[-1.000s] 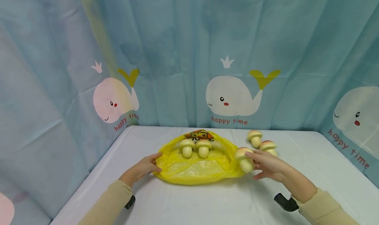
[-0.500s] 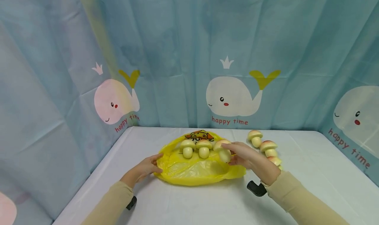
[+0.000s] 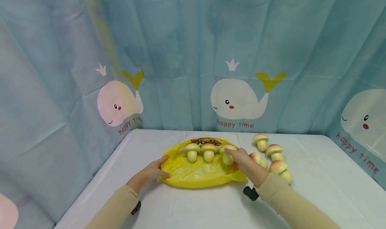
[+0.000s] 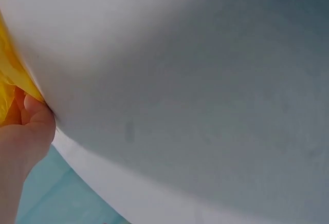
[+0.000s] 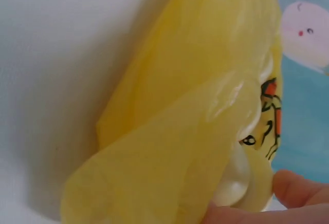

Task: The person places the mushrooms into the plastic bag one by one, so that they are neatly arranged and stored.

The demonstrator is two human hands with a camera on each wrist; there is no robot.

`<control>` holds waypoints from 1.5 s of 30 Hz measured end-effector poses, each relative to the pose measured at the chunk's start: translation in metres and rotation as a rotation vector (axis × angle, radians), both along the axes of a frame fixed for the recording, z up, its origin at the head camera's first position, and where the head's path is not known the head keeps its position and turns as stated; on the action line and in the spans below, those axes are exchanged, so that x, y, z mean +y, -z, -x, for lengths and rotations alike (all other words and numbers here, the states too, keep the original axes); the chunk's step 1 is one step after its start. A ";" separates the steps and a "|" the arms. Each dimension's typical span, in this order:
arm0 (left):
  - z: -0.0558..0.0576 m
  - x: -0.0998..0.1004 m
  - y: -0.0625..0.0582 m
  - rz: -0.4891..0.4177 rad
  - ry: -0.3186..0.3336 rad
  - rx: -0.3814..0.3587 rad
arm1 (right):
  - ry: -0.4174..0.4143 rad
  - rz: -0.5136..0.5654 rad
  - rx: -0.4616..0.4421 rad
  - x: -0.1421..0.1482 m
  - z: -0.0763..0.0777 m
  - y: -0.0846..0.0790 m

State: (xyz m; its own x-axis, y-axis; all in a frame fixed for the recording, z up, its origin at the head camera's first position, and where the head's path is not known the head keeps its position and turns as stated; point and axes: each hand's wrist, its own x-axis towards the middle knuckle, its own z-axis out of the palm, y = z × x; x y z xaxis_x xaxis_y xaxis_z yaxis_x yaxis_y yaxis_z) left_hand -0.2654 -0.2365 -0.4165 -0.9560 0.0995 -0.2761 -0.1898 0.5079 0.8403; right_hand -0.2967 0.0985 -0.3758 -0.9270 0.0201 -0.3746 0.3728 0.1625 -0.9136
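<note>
A yellow plastic bag [image 3: 196,180] lies spread with its mouth open on the table. My left hand [image 3: 148,174] holds the bag's left edge, thumb and fingers at the plastic in the left wrist view. Inside the bag two toy mushrooms, a left mushroom [image 3: 192,152] and a middle mushroom [image 3: 208,152], stand side by side. My right hand [image 3: 247,162] pinches a third mushroom [image 3: 228,158] by its cap, at the right end of that row. In the right wrist view the bag's film partly covers this mushroom; I cannot tell whether its stem touches the bag.
Several more mushrooms lie right of the bag: one at the back [image 3: 260,142], a second mushroom [image 3: 274,152], a third mushroom [image 3: 280,171], and another mushroom [image 3: 258,159] partly behind my right arm. A blue whale-print curtain [image 3: 181,98] rises behind the white table [image 3: 196,209].
My right hand has carried the mushroom left, from the bag's right edge to beside the other two. Mushrooms behind the right arm have come into view. My left hand stays at the bag's edge.
</note>
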 end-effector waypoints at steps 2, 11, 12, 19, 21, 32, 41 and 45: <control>-0.001 0.000 0.001 0.013 0.002 0.008 | 0.019 -0.013 -0.001 -0.001 0.000 0.003; 0.003 0.001 -0.002 0.029 0.003 0.009 | 0.034 -0.134 0.045 -0.013 0.011 0.011; 0.003 0.001 -0.003 0.026 0.001 0.008 | 0.034 -0.149 0.050 -0.015 0.012 0.012; 0.003 0.001 -0.004 0.023 0.002 0.005 | 0.034 -0.271 0.085 -0.024 0.017 0.014; 0.003 0.001 -0.004 0.021 0.004 0.007 | 0.041 -0.302 0.090 -0.026 0.018 0.014; 0.002 0.001 -0.003 0.021 0.002 0.005 | -0.146 -0.643 0.229 -0.025 0.023 0.018; 0.002 0.001 0.000 0.024 -0.011 -0.008 | -0.064 -0.534 0.213 -0.023 0.021 0.018; 0.002 0.002 0.000 0.021 -0.012 -0.010 | -0.041 -0.408 0.142 -0.024 0.020 0.020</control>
State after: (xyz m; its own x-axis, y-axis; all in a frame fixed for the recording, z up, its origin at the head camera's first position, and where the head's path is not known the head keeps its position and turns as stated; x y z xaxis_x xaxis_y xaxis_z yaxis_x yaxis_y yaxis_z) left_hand -0.2669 -0.2343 -0.4162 -0.9543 0.0818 -0.2876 -0.2045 0.5232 0.8273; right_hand -0.3169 0.0748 -0.3953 -0.9718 0.1020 -0.2127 0.2340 0.5332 -0.8130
